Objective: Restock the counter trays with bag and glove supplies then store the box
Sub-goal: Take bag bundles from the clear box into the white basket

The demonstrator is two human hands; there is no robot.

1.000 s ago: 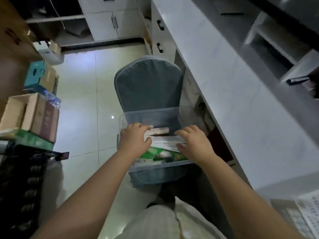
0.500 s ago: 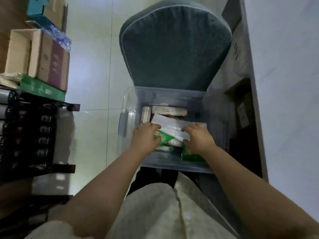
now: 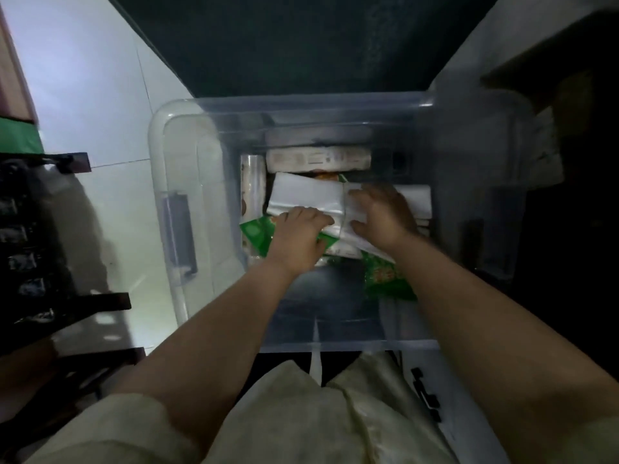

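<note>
A clear plastic storage box (image 3: 187, 182) stands on a dark upholstered chair (image 3: 301, 45) right below me. Inside lie packs of supplies: a white pack (image 3: 304, 194) in the middle, green packets (image 3: 256, 234) under it, another green packet (image 3: 388, 279) nearer me, a long pale pack (image 3: 318, 159) at the far side and a roll (image 3: 253, 185) at the left. My left hand (image 3: 298, 236) grips the near edge of the white pack. My right hand (image 3: 382, 216) presses on its right end, fingers curled over it.
A black rack (image 3: 30, 246) with a green box (image 3: 20, 135) on top stands to the left on the pale tiled floor (image 3: 100, 95). To the right is the white counter side (image 3: 502, 45) with a dark recess below.
The view has dropped and closed in on the box. Both hands have reached deeper into it and stayed on the white pack, now lying flatter over the green packets.
</note>
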